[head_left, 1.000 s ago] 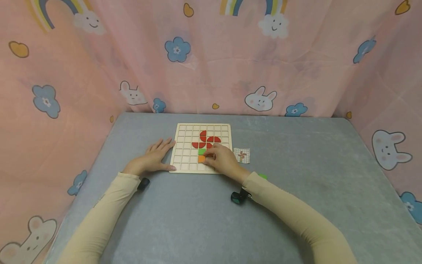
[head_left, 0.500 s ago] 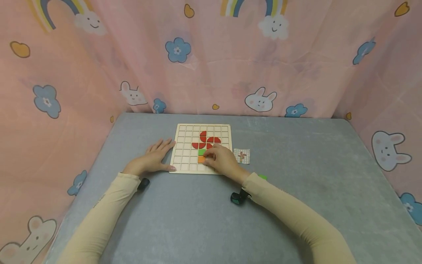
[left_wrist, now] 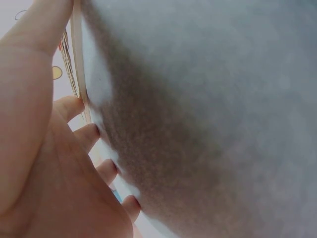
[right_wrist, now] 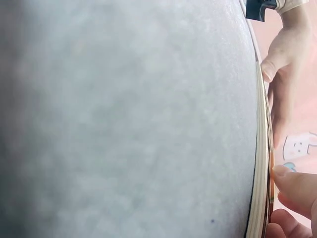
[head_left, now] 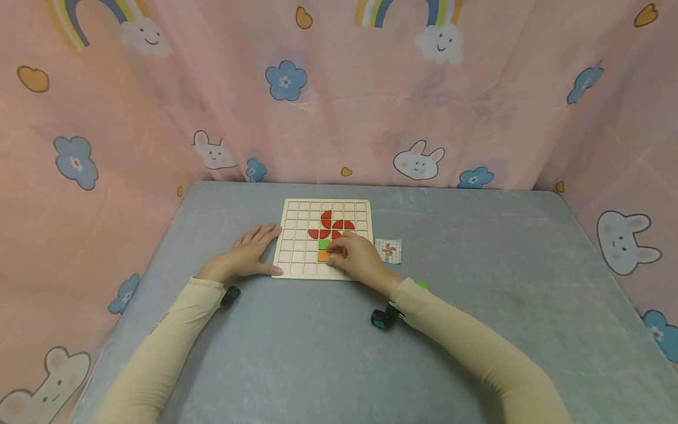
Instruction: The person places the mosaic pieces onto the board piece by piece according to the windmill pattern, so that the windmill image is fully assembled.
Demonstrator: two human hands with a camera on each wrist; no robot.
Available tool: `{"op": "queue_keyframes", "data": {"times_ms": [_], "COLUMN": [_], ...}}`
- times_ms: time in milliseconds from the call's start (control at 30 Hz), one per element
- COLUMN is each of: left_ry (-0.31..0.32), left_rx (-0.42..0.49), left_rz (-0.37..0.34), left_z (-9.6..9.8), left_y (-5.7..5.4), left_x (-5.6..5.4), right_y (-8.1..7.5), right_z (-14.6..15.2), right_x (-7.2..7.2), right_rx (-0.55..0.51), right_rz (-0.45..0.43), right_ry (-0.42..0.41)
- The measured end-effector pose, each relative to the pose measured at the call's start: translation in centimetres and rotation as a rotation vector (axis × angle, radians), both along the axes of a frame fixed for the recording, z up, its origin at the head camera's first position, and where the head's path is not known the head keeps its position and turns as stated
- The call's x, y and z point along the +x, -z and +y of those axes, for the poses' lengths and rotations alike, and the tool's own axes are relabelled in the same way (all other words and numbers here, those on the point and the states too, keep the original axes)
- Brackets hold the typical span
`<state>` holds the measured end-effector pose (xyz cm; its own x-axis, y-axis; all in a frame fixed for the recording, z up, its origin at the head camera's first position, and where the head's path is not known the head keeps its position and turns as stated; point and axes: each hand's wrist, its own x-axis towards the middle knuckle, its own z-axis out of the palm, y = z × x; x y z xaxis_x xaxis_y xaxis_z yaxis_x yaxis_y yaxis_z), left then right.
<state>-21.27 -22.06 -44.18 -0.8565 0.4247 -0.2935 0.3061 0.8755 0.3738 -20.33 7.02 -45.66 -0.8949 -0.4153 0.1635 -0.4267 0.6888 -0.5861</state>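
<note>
A pale wooden grid board (head_left: 296, 247) lies on the grey table. Red quarter-round pieces (head_left: 326, 219) form a pinwheel on it; one is partly covered by my right hand (head_left: 362, 259). Below the pinwheel sit a green square tile (head_left: 324, 243) and an orange square tile (head_left: 323, 256). My right thumb and index finger are bent together at the orange tile's right edge, pinching it. My left hand (head_left: 242, 253) rests at the board's left edge, fingers spread and thumb on the lower corner. In the left wrist view, its fingertips (left_wrist: 89, 136) touch the table along the board.
A small pattern card (head_left: 388, 251) with a printed pinwheel lies right of the board. A green piece (head_left: 422, 284) shows partly behind the right forearm. Pink printed curtain (head_left: 339, 118) surrounds the table (head_left: 477, 247) at the back and sides.
</note>
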Motion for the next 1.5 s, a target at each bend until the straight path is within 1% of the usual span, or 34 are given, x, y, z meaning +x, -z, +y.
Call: {"op": "queue_keyframes", "data": {"times_ms": [233, 400, 500, 633, 733, 833, 967, 1033, 1167, 1267, 1333, 1500], "left_ry": [0.004, -0.004, -0.012, -0.02, -0.02, -0.022, -0.028, -0.028, -0.026, -0.022, -0.021, -0.017], "left_rx": [0.001, -0.001, -0.002, -0.006, -0.007, -0.005, -0.003, -0.008, -0.016, -0.013, -0.013, -0.02], "left_rz": [-0.007, -0.01, -0.009, -0.012, -0.011, -0.011, -0.012, -0.012, -0.017, -0.012, -0.01, -0.011], "left_z": [0.0, 0.0, 0.1, 0.2, 0.3, 0.3, 0.3, 0.3, 0.2, 0.3, 0.2, 0.1], "left_y": [-0.1, -0.1, -0.1, -0.1, -0.1, -0.2, -0.2, -0.1, 0.0, 0.0, 0.1, 0.2], "left_x": [0.2, 0.2, 0.1, 0.2, 0.2, 0.3, 0.3, 0.2, 0.2, 0.1, 0.0, 0.0], "right_y": [-0.4, -0.7, -1.0, -1.2, -1.0, -0.8, -0.5, -0.3, 0.3, 0.6, 0.8, 1.2], "right_z": [0.5, 1.9, 3.3, 6.1, 8.4, 10.8, 13.6, 14.9, 17.2, 18.5, 19.2, 20.1], "right_x": [0.3, 0.5, 0.8, 1.5, 1.9, 2.4, 3.1, 3.4, 4.1, 4.6, 4.8, 5.3], "right_rx": [-0.024, -0.047, -0.078, -0.136, -0.157, -0.139, -0.088, -0.064, -0.063, -0.053, -0.027, 0.02], "right_rz": [-0.001, 0.015, 0.017, 0.001, -0.02, -0.036, -0.044, -0.039, -0.028, -0.029, -0.014, 0.022], "right_ry": [0.01, 0.016, 0.008, -0.012, -0.013, 0.001, 0.007, -0.004, -0.035, -0.038, -0.039, -0.059]}}
